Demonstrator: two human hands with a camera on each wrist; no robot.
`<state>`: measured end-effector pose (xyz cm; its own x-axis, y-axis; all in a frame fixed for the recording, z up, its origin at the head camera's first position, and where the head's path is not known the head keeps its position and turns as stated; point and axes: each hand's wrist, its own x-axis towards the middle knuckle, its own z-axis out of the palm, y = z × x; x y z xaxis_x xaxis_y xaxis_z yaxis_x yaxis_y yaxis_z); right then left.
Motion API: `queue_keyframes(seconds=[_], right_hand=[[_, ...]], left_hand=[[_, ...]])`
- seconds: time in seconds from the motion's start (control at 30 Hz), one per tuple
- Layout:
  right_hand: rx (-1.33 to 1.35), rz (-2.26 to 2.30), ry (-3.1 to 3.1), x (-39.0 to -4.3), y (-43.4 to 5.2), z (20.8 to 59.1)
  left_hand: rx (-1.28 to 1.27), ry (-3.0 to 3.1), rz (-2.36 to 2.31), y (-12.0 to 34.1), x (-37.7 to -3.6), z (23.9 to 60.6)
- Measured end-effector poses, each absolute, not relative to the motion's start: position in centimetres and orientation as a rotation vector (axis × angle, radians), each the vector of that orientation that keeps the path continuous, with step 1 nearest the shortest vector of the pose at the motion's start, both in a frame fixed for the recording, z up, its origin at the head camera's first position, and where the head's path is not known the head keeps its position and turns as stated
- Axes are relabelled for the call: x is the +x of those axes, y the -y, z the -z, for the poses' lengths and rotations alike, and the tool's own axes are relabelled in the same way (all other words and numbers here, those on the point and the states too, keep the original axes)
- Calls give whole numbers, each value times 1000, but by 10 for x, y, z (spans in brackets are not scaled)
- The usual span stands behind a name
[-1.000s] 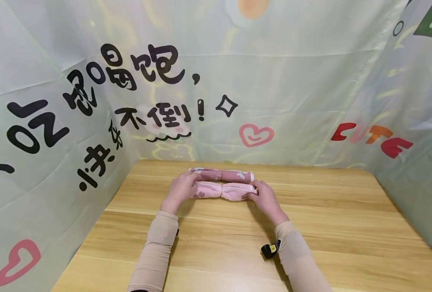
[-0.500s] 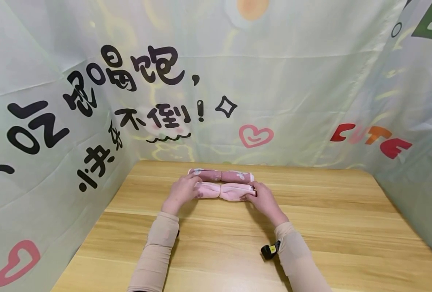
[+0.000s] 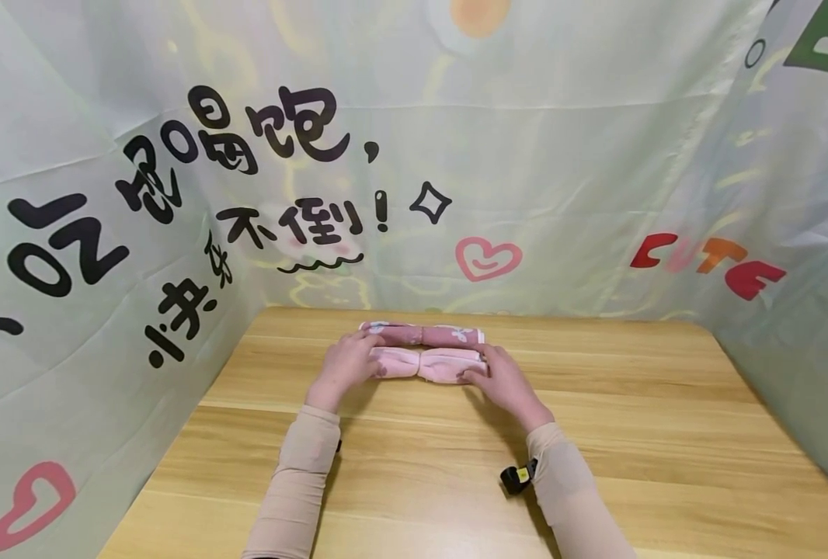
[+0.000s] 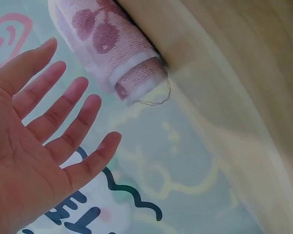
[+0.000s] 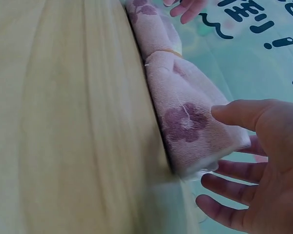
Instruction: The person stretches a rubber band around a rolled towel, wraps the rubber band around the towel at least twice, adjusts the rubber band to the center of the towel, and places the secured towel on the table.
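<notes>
Two rolled towels lie side by side on the table, each cinched at the middle by a thin band. The nearer one is a light pink towel (image 3: 449,366) with darker flower prints; behind it is a dusky rose towel (image 3: 449,335) with pale prints. My left hand (image 4: 44,131) is at the left ends, its fingers spread and a gap between them and the pink roll in the left wrist view. At the right end, my right hand (image 5: 263,156) has its thumb overlapping the pink towel's printed side, with the other fingers loosely spread just beyond its end.
The wooden table (image 3: 414,466) is bounded by a printed fabric backdrop (image 3: 561,171) at the back and sides. Both towels lie near the table's back edge. A small black device (image 3: 517,477) is strapped at the right wrist.
The light pink towel has shifted very slightly left. The right thumb has slid a little left along its near side. The left hand has stayed at the left ends.
</notes>
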<state>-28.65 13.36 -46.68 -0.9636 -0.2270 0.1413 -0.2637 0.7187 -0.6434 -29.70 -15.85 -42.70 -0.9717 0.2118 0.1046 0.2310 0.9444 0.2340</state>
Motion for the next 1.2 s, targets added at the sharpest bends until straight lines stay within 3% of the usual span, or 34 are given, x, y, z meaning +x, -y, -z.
queue_keyframes(seconds=[0.47, 1.2], right_hand=[[358, -661, 2836, -282, -143, 447], [315, -507, 2796, -278, -195, 431]], left_hand=[[-373, 2902, 389, 159, -289, 418], [-299, 2805, 370, 131, -297, 414]])
